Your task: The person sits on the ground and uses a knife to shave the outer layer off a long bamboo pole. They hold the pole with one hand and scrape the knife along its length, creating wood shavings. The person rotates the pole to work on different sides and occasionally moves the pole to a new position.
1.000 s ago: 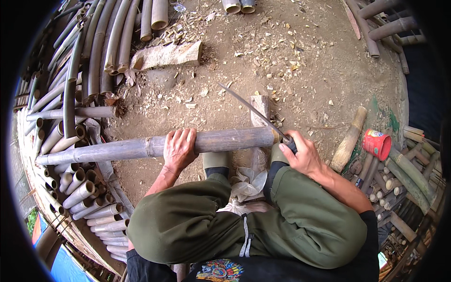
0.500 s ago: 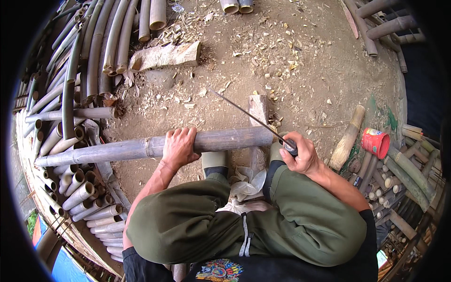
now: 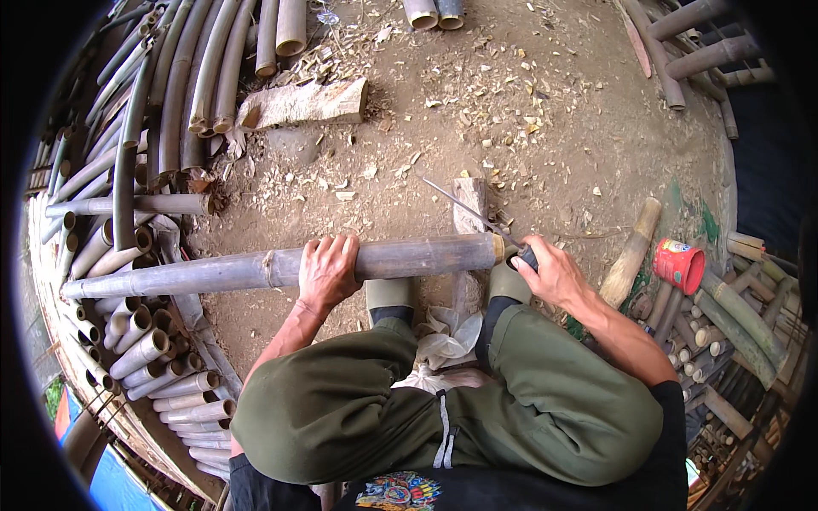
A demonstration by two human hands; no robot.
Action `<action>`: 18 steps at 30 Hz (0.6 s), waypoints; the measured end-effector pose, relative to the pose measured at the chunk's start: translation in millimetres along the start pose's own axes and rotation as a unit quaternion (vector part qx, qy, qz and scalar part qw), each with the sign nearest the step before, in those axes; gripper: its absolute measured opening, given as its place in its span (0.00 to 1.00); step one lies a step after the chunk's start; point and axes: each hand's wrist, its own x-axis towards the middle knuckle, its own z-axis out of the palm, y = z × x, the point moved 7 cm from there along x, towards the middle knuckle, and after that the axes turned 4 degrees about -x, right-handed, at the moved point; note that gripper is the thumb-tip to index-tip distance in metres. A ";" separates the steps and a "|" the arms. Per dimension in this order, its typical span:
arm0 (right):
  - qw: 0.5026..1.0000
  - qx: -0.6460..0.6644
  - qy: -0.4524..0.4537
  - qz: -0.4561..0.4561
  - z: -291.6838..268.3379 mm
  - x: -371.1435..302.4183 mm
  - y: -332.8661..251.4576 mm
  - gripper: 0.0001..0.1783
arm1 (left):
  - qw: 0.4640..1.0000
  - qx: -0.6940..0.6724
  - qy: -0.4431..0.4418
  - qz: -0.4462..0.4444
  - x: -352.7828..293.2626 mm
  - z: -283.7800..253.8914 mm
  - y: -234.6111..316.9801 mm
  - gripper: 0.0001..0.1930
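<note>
A long grey-brown bamboo pole [image 3: 213,271] lies crosswise in front of my knees, its far left end at the stacked bamboo. My left hand [image 3: 329,271] is closed over it from above, left of its middle. In my right hand [image 3: 552,271] is the dark handle of a long, thin-bladed knife [image 3: 466,207]. Its blade slants away to the left, seen nearly edge-on, just past the pole's pale right end. Whether blade and bamboo touch, I cannot tell. Beneath the right part of the pole lies a wooden block [image 3: 469,204], running toward me between my feet.
Bamboo lengths [image 3: 179,94] are piled along the left, with cut tubes [image 3: 145,352] below them. A rough log [image 3: 304,104] lies ahead among shavings. To the right are a wooden piece [image 3: 631,253], a red container [image 3: 679,265] and more bamboo [image 3: 737,328].
The knife has moved right, from across the pole near its end to beside the end face. My right hand has shifted slightly right; my left hand keeps its grip on the pole.
</note>
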 end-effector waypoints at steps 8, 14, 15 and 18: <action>0.994 -0.081 0.023 -0.070 20.5 -7.4 2.1 0.19 | 1.000 -0.006 0.010 0.012 -2.6 -3.7 4.0 0.27; 0.998 0.050 0.020 -0.033 -10.3 6.5 -30.0 0.19 | 0.999 0.009 0.042 0.018 -2.0 -4.0 5.6 0.23; 0.986 0.091 0.104 -0.093 -22.9 4.0 -48.9 0.20 | 0.998 0.014 0.051 0.023 -4.9 -4.7 5.5 0.23; 0.993 0.021 0.073 -0.089 -3.5 -1.9 -27.4 0.20 | 0.995 0.048 0.081 0.024 -8.4 -2.6 7.6 0.25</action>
